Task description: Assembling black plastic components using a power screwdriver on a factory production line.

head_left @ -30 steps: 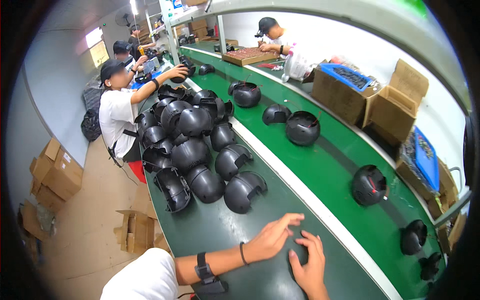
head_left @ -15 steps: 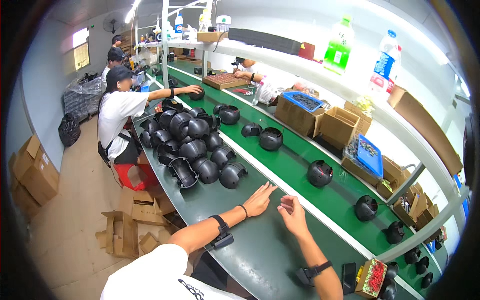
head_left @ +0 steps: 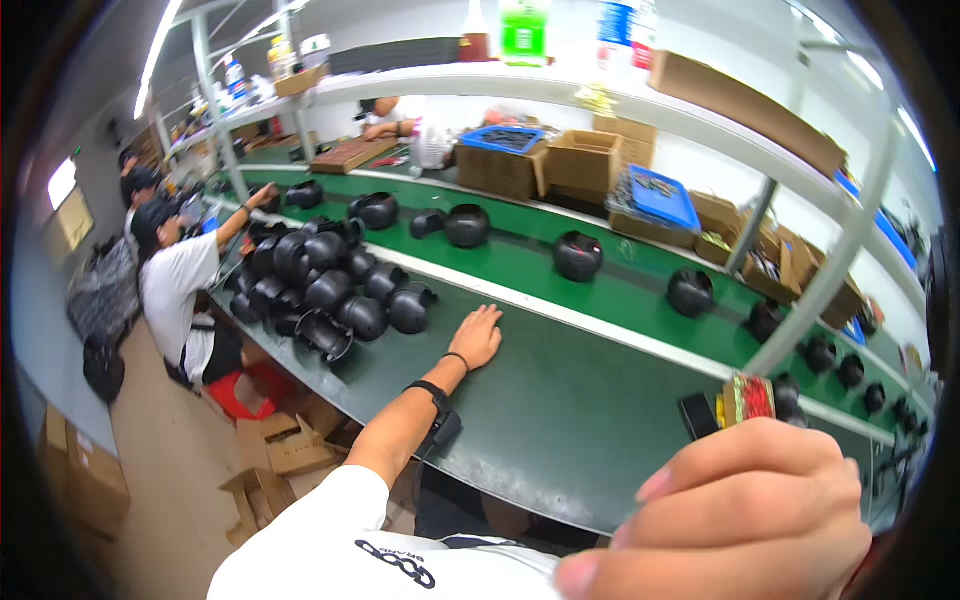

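Observation:
My left hand lies on the dark green tabletop, palm down with fingers stretched out, beside the white rail of the conveyor. It holds nothing. My right hand is raised very close to the camera, its fingers bent and held together, the thumb below them; I see no object at its fingertips. To the left of my left hand sits a pile of black helmet shells, the nearest one a short way off. A dark band and a black device circle my left wrist.
More black shells stand in a row on the green conveyor. A small box of red pieces and a dark phone lie beyond my right hand. A co-worker reaches over the belt at left. Cartons line the far side.
My right hand has risen off the table area toward the camera, and its fingers have curled. My left hand stays on the table. The whole view has swung to the right.

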`<control>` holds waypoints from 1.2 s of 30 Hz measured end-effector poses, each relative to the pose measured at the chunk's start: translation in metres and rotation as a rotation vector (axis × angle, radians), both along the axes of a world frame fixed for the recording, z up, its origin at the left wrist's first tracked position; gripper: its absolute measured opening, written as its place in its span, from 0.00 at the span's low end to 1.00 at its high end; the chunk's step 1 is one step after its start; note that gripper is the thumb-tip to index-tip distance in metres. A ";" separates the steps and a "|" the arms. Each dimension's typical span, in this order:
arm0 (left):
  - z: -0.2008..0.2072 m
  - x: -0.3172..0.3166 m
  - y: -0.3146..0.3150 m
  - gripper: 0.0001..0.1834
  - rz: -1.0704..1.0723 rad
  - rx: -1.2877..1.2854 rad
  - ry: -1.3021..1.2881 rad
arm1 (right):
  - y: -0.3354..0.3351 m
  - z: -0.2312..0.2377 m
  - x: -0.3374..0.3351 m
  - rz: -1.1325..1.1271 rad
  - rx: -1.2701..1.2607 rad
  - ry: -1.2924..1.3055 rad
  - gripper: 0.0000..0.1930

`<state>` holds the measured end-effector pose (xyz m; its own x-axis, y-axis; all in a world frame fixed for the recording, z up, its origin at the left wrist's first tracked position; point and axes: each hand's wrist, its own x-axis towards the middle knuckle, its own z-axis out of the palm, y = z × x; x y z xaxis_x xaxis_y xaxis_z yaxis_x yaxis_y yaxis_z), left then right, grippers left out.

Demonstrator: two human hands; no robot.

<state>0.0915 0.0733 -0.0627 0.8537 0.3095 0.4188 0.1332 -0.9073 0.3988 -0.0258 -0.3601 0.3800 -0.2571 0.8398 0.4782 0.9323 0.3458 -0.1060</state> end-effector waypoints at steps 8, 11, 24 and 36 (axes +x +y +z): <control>-0.007 0.005 -0.006 0.26 -0.002 -0.027 -0.007 | -0.054 0.016 -0.057 -0.602 -0.290 0.568 0.21; -0.003 -0.002 0.003 0.26 0.032 -0.021 -0.011 | -0.050 0.029 -0.069 -0.704 -0.426 0.728 0.21; -0.011 -0.001 -0.001 0.25 0.001 -0.005 -0.028 | -0.032 -0.005 -0.059 -0.156 -0.004 0.312 0.25; 0.001 -0.002 -0.002 0.24 0.031 -0.006 -0.090 | -0.039 0.000 -0.029 -0.341 -0.457 0.579 0.27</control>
<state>0.0896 0.0711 -0.0616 0.8025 0.3383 0.4914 0.1251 -0.9008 0.4159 -0.0553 -0.3994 0.3797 0.2315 0.9717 0.0477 0.7323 -0.1418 -0.6660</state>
